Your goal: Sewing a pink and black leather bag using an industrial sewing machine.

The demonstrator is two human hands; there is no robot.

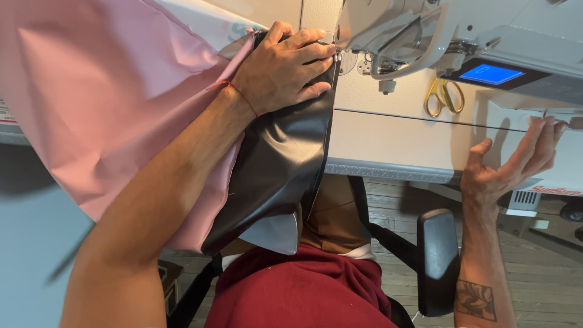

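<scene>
While our left hand (285, 67) presses flat, fingers together, on the black vinyl panel (276, 164) beside the sewing machine's (425, 36) needle | pink fabric (103, 91) bunched left | right hand (507, 170) open, fingers apart, empty by table edge (388, 170) | step: feeding the seam; next calls for steady guiding.

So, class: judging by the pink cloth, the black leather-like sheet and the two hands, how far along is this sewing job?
Done: the pink cloth and the glossy black leather-like sheet lie together, reaching the white sewing machine. In hand: the left hand presses them flat beside the needle area. The right hand is open at the table edge, holding nothing. Left: most of the black sheet hangs off the table, not yet at the needle.
</scene>
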